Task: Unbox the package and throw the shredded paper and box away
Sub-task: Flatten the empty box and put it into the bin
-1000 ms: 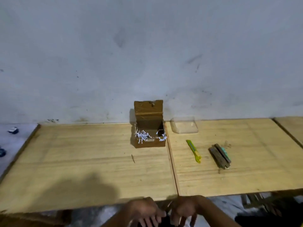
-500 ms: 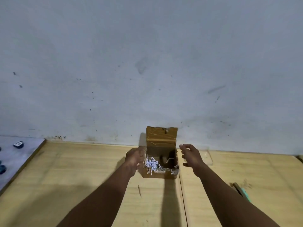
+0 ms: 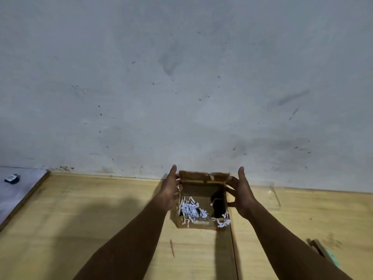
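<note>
Bracketing box [image 3: 202, 201] on counter [image 3: 101, 209] | left hand [image 3: 170, 188] flat on its side, right hand [image 3: 241, 191] spread, barely touching | I judge: gripping for disposal, shredded paper [image 3: 191, 209] inside | next: squeeze, lift level.

A small brown box [image 3: 201, 201] is sitting open on a wooden table [image 3: 80, 219], close to a grey wall [image 3: 181, 77]. Its lid is standing up at the back. White shredded paper [image 3: 191, 210] is lying inside, and some is hanging over the front edge. The left hand [image 3: 170, 188] is touching the left side of the box. The right hand [image 3: 241, 193] is touching the right side, with the fingers spread wide
</note>
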The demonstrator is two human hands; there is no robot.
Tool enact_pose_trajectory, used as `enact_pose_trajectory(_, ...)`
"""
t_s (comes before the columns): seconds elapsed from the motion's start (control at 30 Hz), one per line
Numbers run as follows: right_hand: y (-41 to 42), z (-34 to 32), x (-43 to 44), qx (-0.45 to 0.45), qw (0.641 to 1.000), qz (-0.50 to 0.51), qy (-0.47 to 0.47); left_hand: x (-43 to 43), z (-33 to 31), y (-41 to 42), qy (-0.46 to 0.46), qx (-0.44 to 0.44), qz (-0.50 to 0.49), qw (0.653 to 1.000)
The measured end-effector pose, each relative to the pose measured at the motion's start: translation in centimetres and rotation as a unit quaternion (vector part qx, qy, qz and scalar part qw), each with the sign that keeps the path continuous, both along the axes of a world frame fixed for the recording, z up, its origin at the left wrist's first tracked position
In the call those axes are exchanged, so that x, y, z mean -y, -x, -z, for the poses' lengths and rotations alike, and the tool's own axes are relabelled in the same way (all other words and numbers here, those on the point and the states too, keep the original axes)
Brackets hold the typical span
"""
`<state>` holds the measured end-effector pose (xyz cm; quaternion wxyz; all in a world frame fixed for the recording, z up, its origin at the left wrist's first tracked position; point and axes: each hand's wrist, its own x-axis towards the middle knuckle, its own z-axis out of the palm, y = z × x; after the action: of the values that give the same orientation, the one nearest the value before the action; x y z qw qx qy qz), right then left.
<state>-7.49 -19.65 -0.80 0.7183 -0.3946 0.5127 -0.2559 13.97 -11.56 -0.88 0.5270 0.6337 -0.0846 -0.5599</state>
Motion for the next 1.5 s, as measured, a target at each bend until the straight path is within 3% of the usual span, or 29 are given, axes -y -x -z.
enact_pose_trajectory(0.23, 0.3, 2.3, -2.5, -0.038, 0.994, 0.063, 0.08, -1.9, 3.3, 1.3, 0.011, 0.05, -0.157, 0.986)
enact_pose_trajectory(0.5, -1.1, 4.7, -5.2, -0.085, 0.985, 0.062, 0.138, -3.5, 4.3, 3.2, 0.065, 0.223, -0.095, 0.968)
enact_pose_trajectory(0.67, -1.5, 6.1, -5.9, -0.196, 0.966, 0.015, 0.166, -3.1, 5.4, 4.2, 0.059, 0.289, -0.083, 0.952)
enact_pose_trajectory(0.9, -1.3, 3.4, -6.3, -0.206, 0.961, 0.037, 0.182, -2.6, 3.8, 5.2, 0.059, 0.237, -0.104, 0.964)
enact_pose_trajectory(1.17, 1.3, 0.2, -10.3, -0.221, 0.957, 0.085, 0.168, -5.5, -0.2, 7.0, 0.076, 0.26, -0.062, 0.961)
enact_pose_trajectory(1.5, 8.1, -2.8, -25.7, -0.27, 0.945, 0.135, 0.128, -18.6, -2.3, 13.2, 0.065, 0.208, 0.003, 0.976)
